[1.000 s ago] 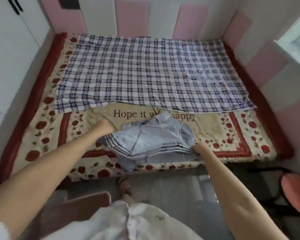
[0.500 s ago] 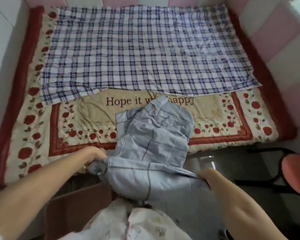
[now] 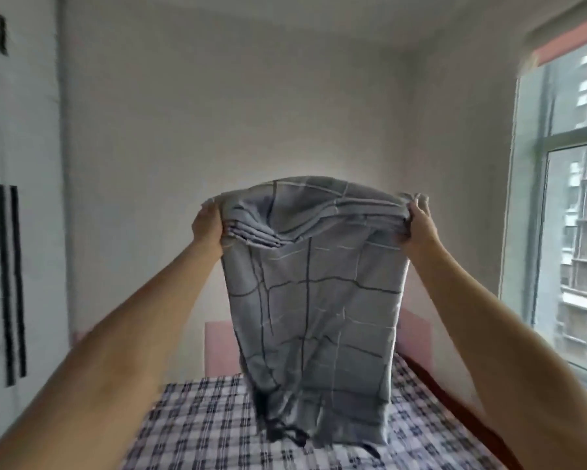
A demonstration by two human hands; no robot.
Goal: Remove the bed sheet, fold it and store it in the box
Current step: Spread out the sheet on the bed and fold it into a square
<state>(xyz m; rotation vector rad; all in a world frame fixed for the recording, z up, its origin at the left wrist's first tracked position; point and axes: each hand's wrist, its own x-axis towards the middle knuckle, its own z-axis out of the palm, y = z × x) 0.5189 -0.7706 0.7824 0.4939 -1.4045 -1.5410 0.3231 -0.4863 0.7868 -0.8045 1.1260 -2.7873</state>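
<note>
Both hands' fingers (image 3: 408, 221) pinch the bed sheet (image 3: 315, 300) by its top corners.

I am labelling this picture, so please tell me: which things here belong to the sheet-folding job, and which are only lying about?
Belong to the job: grey sheet, held up by its top edge; left hand and right hand, gripping it. The box is not in view.

Only lying about: checked cloth spread below; pink wall panel; window; wardrobe.

Home bedroom: bed (image 3: 217, 418) with checked cover, pink headboard (image 3: 220, 347), white wardrobe (image 3: 17, 232), window (image 3: 570, 215).
</note>
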